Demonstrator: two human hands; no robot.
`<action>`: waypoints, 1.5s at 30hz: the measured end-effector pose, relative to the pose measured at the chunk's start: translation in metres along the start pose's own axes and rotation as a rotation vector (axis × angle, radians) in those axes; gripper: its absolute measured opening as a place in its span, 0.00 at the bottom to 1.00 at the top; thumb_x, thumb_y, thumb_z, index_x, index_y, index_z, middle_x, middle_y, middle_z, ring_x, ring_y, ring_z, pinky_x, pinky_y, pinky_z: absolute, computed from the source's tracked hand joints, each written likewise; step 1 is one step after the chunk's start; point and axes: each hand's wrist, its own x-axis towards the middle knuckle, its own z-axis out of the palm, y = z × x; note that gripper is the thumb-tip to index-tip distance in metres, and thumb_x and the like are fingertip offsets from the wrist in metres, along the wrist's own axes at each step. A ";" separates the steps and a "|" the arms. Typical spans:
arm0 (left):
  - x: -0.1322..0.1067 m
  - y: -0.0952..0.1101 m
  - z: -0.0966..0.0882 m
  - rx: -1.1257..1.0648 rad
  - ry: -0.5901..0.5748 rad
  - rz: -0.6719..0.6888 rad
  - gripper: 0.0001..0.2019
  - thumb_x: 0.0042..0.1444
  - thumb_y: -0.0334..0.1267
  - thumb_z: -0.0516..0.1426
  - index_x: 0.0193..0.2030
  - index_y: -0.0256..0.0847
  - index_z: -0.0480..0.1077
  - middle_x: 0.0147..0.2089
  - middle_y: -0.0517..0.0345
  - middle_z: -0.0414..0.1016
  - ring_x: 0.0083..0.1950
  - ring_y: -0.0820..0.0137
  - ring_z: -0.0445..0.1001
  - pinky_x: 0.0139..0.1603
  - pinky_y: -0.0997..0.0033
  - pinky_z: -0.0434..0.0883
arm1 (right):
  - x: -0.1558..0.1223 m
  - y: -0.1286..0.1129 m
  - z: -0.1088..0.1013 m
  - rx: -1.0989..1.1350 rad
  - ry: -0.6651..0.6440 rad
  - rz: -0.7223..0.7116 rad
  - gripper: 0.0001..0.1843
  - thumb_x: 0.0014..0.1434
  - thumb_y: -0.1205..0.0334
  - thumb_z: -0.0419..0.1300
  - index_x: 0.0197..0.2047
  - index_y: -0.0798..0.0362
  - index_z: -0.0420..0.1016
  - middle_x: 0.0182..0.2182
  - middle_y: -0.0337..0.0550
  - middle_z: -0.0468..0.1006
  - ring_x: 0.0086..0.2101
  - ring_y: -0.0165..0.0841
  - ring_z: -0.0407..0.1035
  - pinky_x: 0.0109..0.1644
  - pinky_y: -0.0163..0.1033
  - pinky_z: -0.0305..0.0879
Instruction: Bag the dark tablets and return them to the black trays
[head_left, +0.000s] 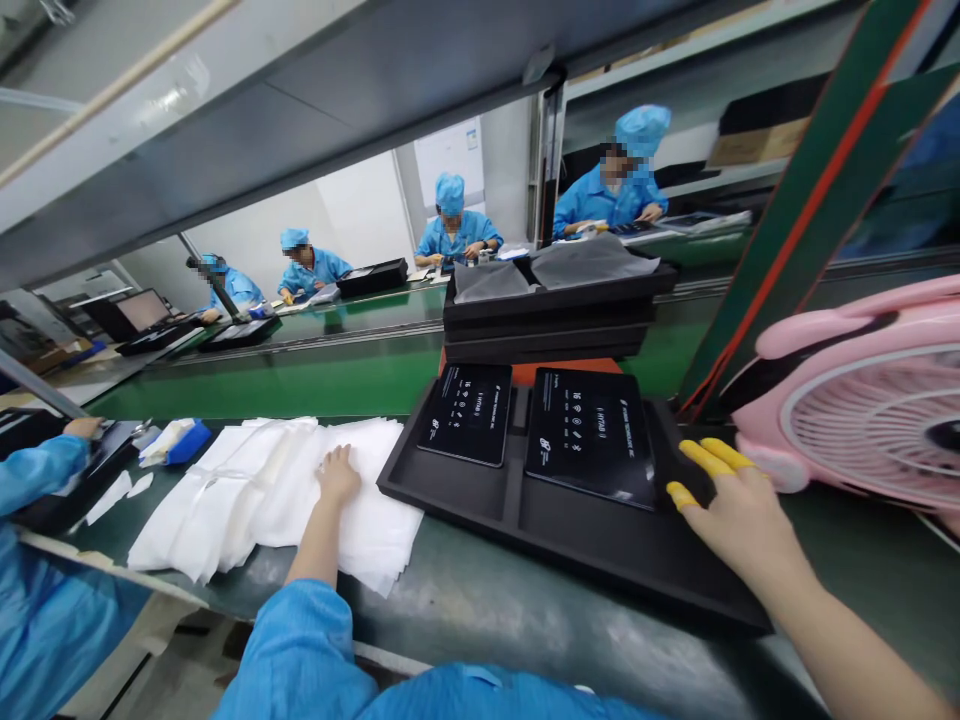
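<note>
My left hand [339, 476] rests with its fingers apart on a pile of thin white sleeves or sheets [375, 530]; I cannot tell which they are. To the right lies a black tray [457, 487] with a divider, holding two dark tablets: one on the left [472, 415] and one on the right [589, 435], both with white print on their faces. My right hand [739, 510] has yellow finger cots on several fingers. Those fingers stretch out over the tray's right edge, beside the right tablet, with nothing held; whether they touch the tray is unclear.
Behind the tray stand stacked black trays [555, 325] with grey translucent bags on top. A pink fan [862, 370] stands at right, beside a green post [795, 200]. A blue-and-white packet [176, 442] lies left. A co-worker's sleeve [45, 475] reaches in; several co-workers sit opposite.
</note>
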 end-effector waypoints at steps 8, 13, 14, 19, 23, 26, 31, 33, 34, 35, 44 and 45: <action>-0.007 0.012 -0.006 0.148 0.080 0.005 0.30 0.49 0.29 0.47 0.61 0.36 0.53 0.67 0.46 0.42 0.67 0.56 0.36 0.62 0.47 0.42 | -0.030 -0.075 0.004 0.174 -0.254 -0.613 0.21 0.54 0.54 0.54 0.50 0.52 0.66 0.46 0.49 0.70 0.45 0.38 0.67 0.48 0.45 0.66; -0.009 0.020 0.005 0.042 -0.026 -0.014 0.26 0.53 0.34 0.45 0.61 0.43 0.53 0.66 0.50 0.47 0.65 0.56 0.47 0.58 0.49 0.55 | -0.048 -0.084 0.017 0.186 -0.378 -0.718 0.16 0.54 0.60 0.55 0.46 0.52 0.70 0.42 0.48 0.74 0.42 0.37 0.68 0.46 0.46 0.67; -0.010 0.019 0.006 0.023 -0.046 -0.040 0.27 0.54 0.37 0.45 0.62 0.43 0.51 0.67 0.49 0.45 0.65 0.54 0.44 0.57 0.46 0.54 | -0.048 -0.083 0.016 0.188 -0.381 -0.725 0.15 0.54 0.61 0.54 0.45 0.52 0.71 0.41 0.47 0.74 0.41 0.37 0.69 0.46 0.46 0.68; -0.025 0.018 0.007 0.001 -0.136 0.102 0.31 0.56 0.44 0.45 0.65 0.40 0.43 0.68 0.48 0.35 0.67 0.52 0.34 0.59 0.41 0.45 | -0.048 -0.104 0.009 0.255 -0.352 -0.730 0.18 0.56 0.69 0.47 0.46 0.51 0.71 0.41 0.48 0.74 0.40 0.36 0.68 0.45 0.45 0.67; -0.036 0.015 0.007 -0.023 -0.160 0.215 0.28 0.57 0.42 0.44 0.65 0.42 0.45 0.68 0.50 0.36 0.67 0.57 0.34 0.61 0.44 0.44 | -0.059 -0.175 0.024 0.458 -0.568 -0.918 0.18 0.56 0.68 0.48 0.48 0.52 0.69 0.43 0.49 0.72 0.42 0.35 0.67 0.47 0.42 0.65; -0.040 0.010 0.010 -0.038 -0.147 0.240 0.27 0.58 0.41 0.44 0.64 0.41 0.47 0.68 0.51 0.39 0.67 0.60 0.36 0.62 0.48 0.44 | -0.076 -0.233 0.057 0.529 -0.840 -1.050 0.25 0.51 0.61 0.58 0.53 0.56 0.65 0.50 0.53 0.68 0.47 0.38 0.64 0.50 0.42 0.63; -0.032 -0.015 0.016 -0.054 -0.095 0.347 0.24 0.60 0.39 0.44 0.63 0.41 0.49 0.67 0.52 0.44 0.67 0.64 0.40 0.63 0.54 0.46 | -0.091 -0.272 0.109 0.399 -0.984 -0.872 0.42 0.50 0.47 0.58 0.60 0.70 0.54 0.56 0.67 0.58 0.58 0.48 0.49 0.61 0.50 0.43; -0.018 -0.036 0.007 -0.025 -0.034 0.285 0.22 0.60 0.37 0.45 0.62 0.41 0.53 0.65 0.51 0.49 0.66 0.63 0.45 0.63 0.53 0.47 | -0.092 -0.270 0.117 0.400 -0.996 -0.807 0.43 0.53 0.43 0.53 0.61 0.69 0.52 0.58 0.66 0.53 0.59 0.49 0.45 0.62 0.52 0.40; -0.011 -0.046 0.001 -0.004 0.011 0.210 0.21 0.59 0.35 0.45 0.60 0.39 0.55 0.64 0.49 0.52 0.65 0.61 0.48 0.62 0.52 0.47 | -0.092 -0.268 0.119 0.405 -1.008 -0.807 0.43 0.53 0.43 0.52 0.61 0.68 0.51 0.59 0.65 0.52 0.59 0.49 0.45 0.62 0.53 0.40; -0.003 -0.055 -0.006 0.013 0.067 0.122 0.20 0.58 0.33 0.46 0.59 0.36 0.58 0.63 0.45 0.54 0.64 0.58 0.49 0.62 0.50 0.47 | -0.092 -0.266 0.119 0.408 -1.018 -0.813 0.43 0.54 0.42 0.51 0.61 0.67 0.51 0.59 0.64 0.51 0.59 0.49 0.45 0.62 0.53 0.40; -0.012 0.025 0.018 -0.277 0.167 0.251 0.12 0.56 0.32 0.47 0.45 0.39 0.66 0.43 0.53 0.70 0.43 0.70 0.70 0.43 0.73 0.66 | -0.085 -0.243 0.110 0.517 -0.723 -0.966 0.21 0.57 0.57 0.51 0.50 0.59 0.69 0.44 0.53 0.72 0.48 0.41 0.62 0.51 0.46 0.60; -0.017 0.032 0.023 -0.297 0.131 0.279 0.10 0.56 0.32 0.48 0.43 0.39 0.66 0.42 0.53 0.70 0.42 0.71 0.70 0.42 0.74 0.66 | -0.083 -0.232 0.105 0.519 -0.649 -0.996 0.19 0.58 0.61 0.49 0.49 0.59 0.69 0.43 0.53 0.72 0.46 0.39 0.63 0.49 0.45 0.62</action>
